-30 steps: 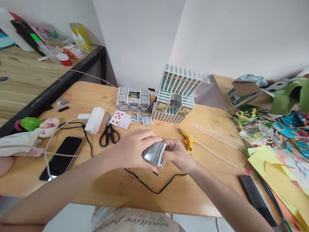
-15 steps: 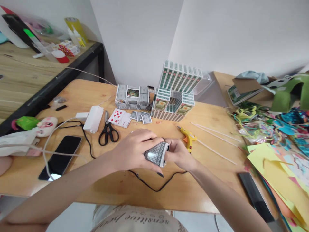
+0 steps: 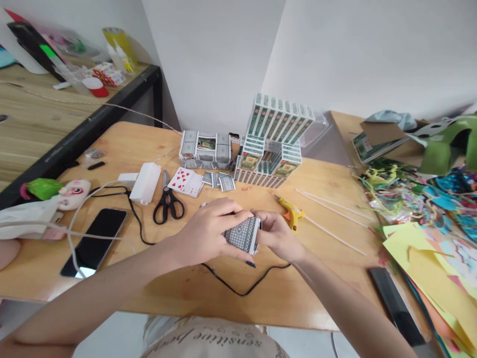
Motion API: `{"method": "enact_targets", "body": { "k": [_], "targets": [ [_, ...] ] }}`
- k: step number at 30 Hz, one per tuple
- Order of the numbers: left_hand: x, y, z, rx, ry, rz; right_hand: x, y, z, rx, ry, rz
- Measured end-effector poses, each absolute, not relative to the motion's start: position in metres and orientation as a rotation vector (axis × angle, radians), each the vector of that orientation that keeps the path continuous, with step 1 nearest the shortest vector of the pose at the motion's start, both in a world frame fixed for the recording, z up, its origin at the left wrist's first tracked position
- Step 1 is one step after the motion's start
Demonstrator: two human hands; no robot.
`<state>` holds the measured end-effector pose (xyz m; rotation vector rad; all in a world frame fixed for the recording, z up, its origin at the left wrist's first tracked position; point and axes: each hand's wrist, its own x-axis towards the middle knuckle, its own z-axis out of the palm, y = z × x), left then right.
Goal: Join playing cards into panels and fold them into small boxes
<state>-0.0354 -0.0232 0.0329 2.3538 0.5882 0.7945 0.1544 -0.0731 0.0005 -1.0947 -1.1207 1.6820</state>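
I saw the left hand [image 3: 208, 231] and the right hand [image 3: 278, 236] both wrapped tight around a deck of cards [image 3: 243, 234], held just above the wooden table [image 3: 149, 283]. The fingers were curled shut on it. A yellow glue gun [image 3: 291, 215] lay just beside the right hand, and black scissors [image 3: 167, 204] lay near the left.

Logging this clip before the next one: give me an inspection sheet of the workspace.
Surface: wooden table, crowded.
Job's things: deck of cards, held above the table.
Clutter: scissors, glue gun, phone, loose cards, card-box structure, coloured paper.
Hands: left hand and right hand both grip the deck.
Cables: black cord runs under the hands; white cable lies by the phone.
Surroundings: white walls, second table on the left.
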Motion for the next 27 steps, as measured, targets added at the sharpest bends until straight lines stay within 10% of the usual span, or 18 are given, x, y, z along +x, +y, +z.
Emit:
{"method": "enact_targets", "body": {
  "k": [27],
  "targets": [
    [-0.0336,-0.0274,0.0335,2.745,0.53,0.839,0.157,-0.0685,0.005,-1.043,-1.129,1.716]
  ]
}}
